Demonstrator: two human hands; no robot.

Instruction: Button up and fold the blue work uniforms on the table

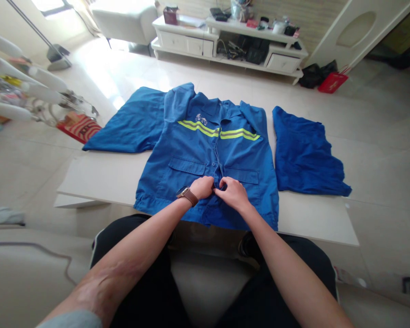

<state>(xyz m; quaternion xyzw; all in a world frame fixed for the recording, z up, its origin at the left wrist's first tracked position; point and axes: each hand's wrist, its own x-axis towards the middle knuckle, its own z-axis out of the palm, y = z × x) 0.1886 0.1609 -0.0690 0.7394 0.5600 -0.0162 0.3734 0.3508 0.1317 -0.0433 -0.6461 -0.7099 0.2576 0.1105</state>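
Note:
A blue work jacket [191,150] with a yellow and grey reflective stripe lies spread out, collar away from me, over a low white table [95,177]. Both hands are at its front opening, low down between the two flap pockets. My left hand [202,187], with a watch [183,192] on the wrist, is closed on one front edge. Close beside it, my right hand [233,192] pinches the other front edge between thumb and fingers. Whatever button sits between the fingertips is hidden.
Folded blue cloth [130,120] lies left of the jacket, and another blue cloth [304,155] lies to the right. A white cabinet [186,43] stands beyond, with a red bag [332,82] beside it. A lamp-like fixture [30,86] juts in at left.

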